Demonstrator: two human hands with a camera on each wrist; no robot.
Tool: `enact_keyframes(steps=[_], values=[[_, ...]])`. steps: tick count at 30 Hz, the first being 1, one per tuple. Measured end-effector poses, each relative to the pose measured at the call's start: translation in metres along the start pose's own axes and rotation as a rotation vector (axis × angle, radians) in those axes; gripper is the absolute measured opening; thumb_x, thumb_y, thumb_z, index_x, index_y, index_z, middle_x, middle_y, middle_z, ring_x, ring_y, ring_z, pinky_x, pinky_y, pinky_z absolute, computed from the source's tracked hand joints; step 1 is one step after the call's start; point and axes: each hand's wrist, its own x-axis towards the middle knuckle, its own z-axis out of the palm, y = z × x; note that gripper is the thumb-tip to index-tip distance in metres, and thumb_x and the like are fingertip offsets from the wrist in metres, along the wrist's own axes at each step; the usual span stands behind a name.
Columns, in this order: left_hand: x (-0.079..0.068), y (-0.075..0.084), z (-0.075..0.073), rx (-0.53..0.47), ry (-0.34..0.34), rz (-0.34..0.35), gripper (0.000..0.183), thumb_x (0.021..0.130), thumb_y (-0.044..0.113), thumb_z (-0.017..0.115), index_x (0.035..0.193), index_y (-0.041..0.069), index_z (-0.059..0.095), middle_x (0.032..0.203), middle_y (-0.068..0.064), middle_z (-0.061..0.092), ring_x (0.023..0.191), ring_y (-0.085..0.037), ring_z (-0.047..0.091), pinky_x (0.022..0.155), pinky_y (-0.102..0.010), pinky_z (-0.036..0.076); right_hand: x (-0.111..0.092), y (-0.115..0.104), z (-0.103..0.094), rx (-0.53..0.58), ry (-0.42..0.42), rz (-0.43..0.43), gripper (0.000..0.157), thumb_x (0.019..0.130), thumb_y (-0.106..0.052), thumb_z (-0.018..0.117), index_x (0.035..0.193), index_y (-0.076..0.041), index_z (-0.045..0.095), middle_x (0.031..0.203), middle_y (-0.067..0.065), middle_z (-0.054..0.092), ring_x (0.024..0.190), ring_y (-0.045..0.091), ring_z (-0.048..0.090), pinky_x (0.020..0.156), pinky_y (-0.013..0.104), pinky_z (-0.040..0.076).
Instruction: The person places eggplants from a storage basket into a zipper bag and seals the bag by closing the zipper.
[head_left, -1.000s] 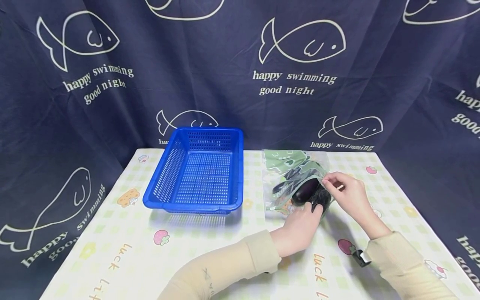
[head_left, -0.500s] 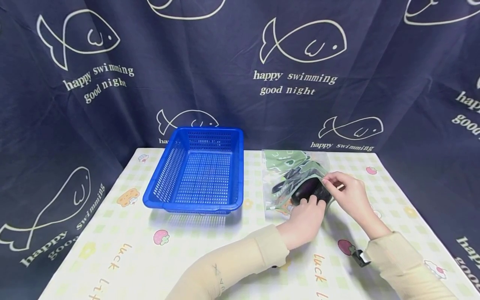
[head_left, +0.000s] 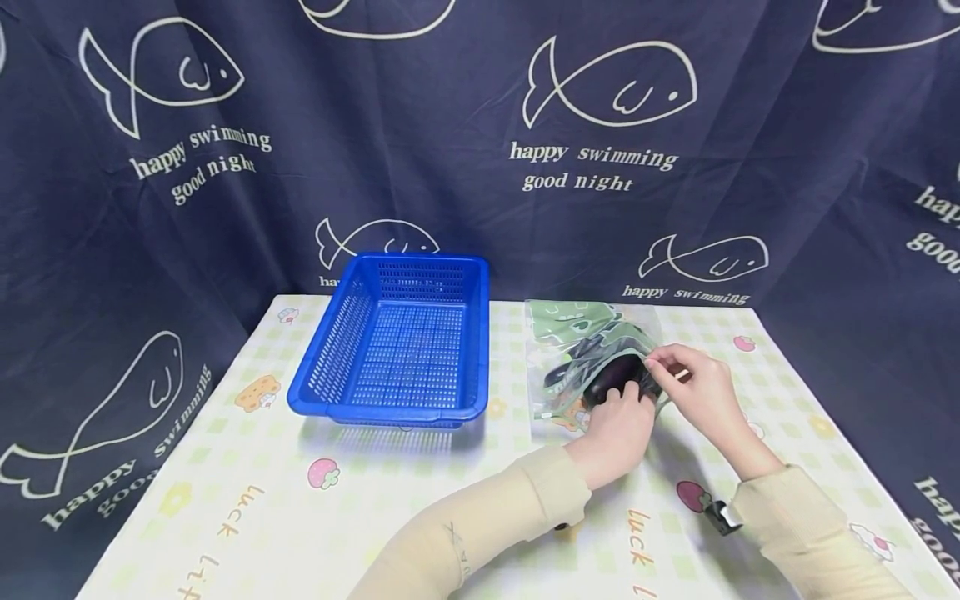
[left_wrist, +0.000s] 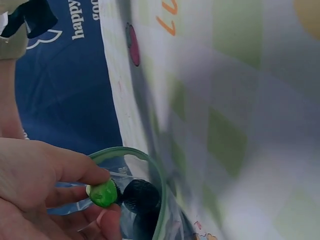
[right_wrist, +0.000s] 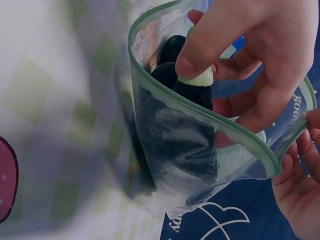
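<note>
A clear zip bag (head_left: 547,392) with green print and a green zip edge lies on the table, its mouth turned toward me. Several dark eggplants (right_wrist: 175,120) are inside. My left hand (head_left: 618,429) reaches into the mouth; its thumb and fingers pinch the green cap (left_wrist: 104,193) of one eggplant. In the right wrist view that eggplant's dark body (right_wrist: 197,95) points down among the others. My right hand (head_left: 697,387) pinches the zip edge between thumb and forefinger at the bag's right side and holds the mouth apart.
A blue perforated basket (head_left: 315,408) stands to the left of the bag, with its bottom bare. The table wears a checked cloth (head_left: 277,533) with printed fruit. Behind it hangs a dark blue curtain (head_left: 450,125). A black wrist mount (head_left: 723,517) sits at the right cuff.
My left hand has shifted right and farther into the bag's mouth, and the left forearm has followed. My right hand has kept its hold on the zip edge without moving.
</note>
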Motion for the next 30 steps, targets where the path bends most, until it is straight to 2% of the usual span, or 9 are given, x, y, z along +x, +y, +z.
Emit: enact_keyframes(steps=[7, 12, 16, 21, 27, 30], values=[[0.008, 0.004, 0.005, 0.007, -0.010, -0.007, 0.029, 0.093, 0.029, 0.055, 0.122, 0.024, 0.053, 0.112, 0.002, 0.049, 0.081, -0.012, 0.049, 0.049, -0.023, 0.044, 0.000, 0.000, 0.000, 0.000, 0.001, 0.007, 0.004, 0.083, -0.008, 0.070, 0.084, -0.006, 0.068, 0.069, 0.002, 0.065, 0.067, -0.018, 0.048, 0.056, 0.007, 0.041], [0.013, 0.006, 0.011, 0.010, 0.012, -0.024, 0.032, 0.093, 0.030, 0.056, 0.124, 0.026, 0.053, 0.120, 0.000, 0.050, 0.086, -0.014, 0.052, 0.053, -0.025, 0.047, 0.000, -0.001, 0.000, 0.003, 0.001, 0.008, 0.004, 0.083, -0.008, 0.069, 0.084, -0.005, 0.068, 0.070, 0.003, 0.066, 0.067, -0.019, 0.048, 0.057, 0.006, 0.041], [0.013, 0.004, 0.011, -0.008, 0.016, -0.023, 0.029, 0.094, 0.029, 0.054, 0.123, 0.027, 0.053, 0.116, 0.002, 0.050, 0.086, -0.013, 0.052, 0.053, -0.025, 0.047, -0.001, 0.000, 0.000, 0.008, 0.004, 0.009, 0.004, 0.083, -0.008, 0.070, 0.085, -0.005, 0.068, 0.070, 0.003, 0.066, 0.066, -0.018, 0.048, 0.057, 0.006, 0.041], [0.005, -0.004, 0.005, -0.027, 0.012, 0.024, 0.024, 0.094, 0.027, 0.054, 0.118, 0.024, 0.055, 0.107, 0.003, 0.049, 0.083, -0.013, 0.052, 0.051, -0.025, 0.045, -0.001, 0.002, 0.000, 0.005, 0.003, 0.011, 0.005, 0.082, -0.007, 0.070, 0.085, -0.006, 0.068, 0.070, 0.003, 0.066, 0.066, -0.017, 0.049, 0.057, 0.007, 0.042], [-0.011, -0.018, -0.011, -0.064, -0.022, 0.107, 0.020, 0.095, 0.026, 0.053, 0.115, 0.024, 0.053, 0.105, 0.004, 0.049, 0.084, -0.012, 0.050, 0.052, -0.024, 0.042, 0.000, 0.003, 0.000, 0.016, -0.001, 0.013, 0.005, 0.081, -0.006, 0.071, 0.086, -0.007, 0.069, 0.071, 0.003, 0.066, 0.065, -0.016, 0.050, 0.057, 0.007, 0.041], [-0.019, -0.024, -0.019, -0.076, -0.013, 0.144, 0.023, 0.094, 0.027, 0.056, 0.116, 0.024, 0.052, 0.106, 0.004, 0.050, 0.086, -0.012, 0.050, 0.054, -0.024, 0.042, 0.000, 0.003, 0.000, 0.021, 0.004, 0.018, 0.005, 0.081, -0.006, 0.071, 0.085, -0.006, 0.069, 0.071, 0.004, 0.066, 0.064, -0.016, 0.050, 0.056, 0.007, 0.041]])
